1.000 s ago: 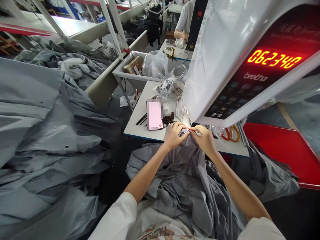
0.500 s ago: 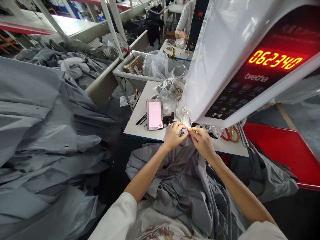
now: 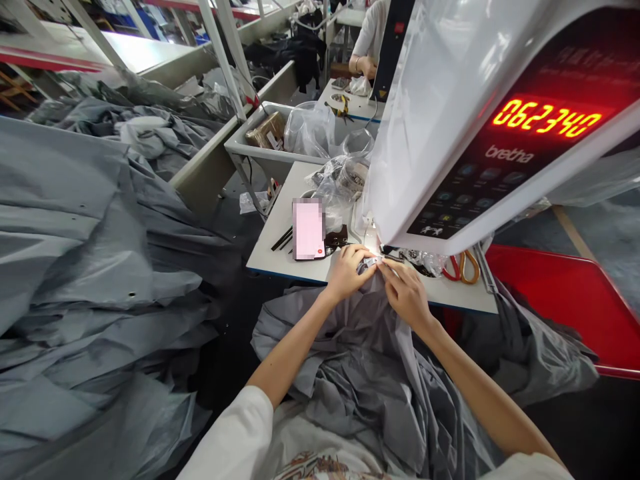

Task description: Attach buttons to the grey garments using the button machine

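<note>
A grey fabric piece (image 3: 360,347) is gathered over my lap, its upper edge drawn up onto the white worktable (image 3: 273,250). My left hand (image 3: 349,270) is closed on that edge, thumb and fingers pinching it beside the lit working point of the machine (image 3: 440,120). My right hand (image 3: 404,288) grips the same edge from the other side, its fingertips close to the left ones. Between the fingertips a small pale spot shows on the fabric, too small to make out. The machine's head hangs just above and beyond both hands, with a red number display.
A phone (image 3: 309,230) lies left of my hands. Scissors (image 3: 469,267) and small parts lie to the right. Clear plastic bags and a jar (image 3: 354,175) stand behind. Grey fabric (image 3: 95,267) is heaped at left; a red tray (image 3: 565,287) is at right. A co-worker's hand (image 3: 367,67) shows farther back.
My right hand has drawn slightly back and down from the machine's working point, uncovering more of the fabric edge. My left hand stays nearly in place.
</note>
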### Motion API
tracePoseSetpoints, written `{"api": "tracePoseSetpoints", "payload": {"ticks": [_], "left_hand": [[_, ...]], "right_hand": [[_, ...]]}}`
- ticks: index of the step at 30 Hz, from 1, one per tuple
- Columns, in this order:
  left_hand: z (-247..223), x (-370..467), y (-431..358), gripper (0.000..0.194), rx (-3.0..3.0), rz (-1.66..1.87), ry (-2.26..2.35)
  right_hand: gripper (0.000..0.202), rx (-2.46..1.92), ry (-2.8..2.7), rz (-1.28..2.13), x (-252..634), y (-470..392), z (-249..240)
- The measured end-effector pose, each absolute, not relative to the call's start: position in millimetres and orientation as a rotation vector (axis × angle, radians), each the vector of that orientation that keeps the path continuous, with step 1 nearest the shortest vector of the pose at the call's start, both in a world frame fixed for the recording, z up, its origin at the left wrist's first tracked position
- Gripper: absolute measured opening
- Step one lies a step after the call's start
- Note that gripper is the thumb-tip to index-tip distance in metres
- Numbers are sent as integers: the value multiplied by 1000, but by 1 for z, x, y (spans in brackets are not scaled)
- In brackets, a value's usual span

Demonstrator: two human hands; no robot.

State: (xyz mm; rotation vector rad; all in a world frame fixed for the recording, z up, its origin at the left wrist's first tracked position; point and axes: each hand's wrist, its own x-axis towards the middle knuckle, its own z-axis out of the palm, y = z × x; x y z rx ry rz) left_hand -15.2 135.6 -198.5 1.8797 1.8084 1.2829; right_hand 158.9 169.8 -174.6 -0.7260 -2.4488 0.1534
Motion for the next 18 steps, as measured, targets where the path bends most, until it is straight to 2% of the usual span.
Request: {"api": "tracePoseSetpoints", "payload": {"ticks": [5,10,18], "left_hand": [[-198,-16,136,17,1892,1291,1801],[-198,-16,136,17,1900,1289,1794],[-198,-16,136,17,1889,1277,1807]], "right_hand": [[19,-821,-2179,433,144,182,-171],[19,-901,-2148,585,136,195,-173],[22,-880,-2292,371,143,194,-171]]}}
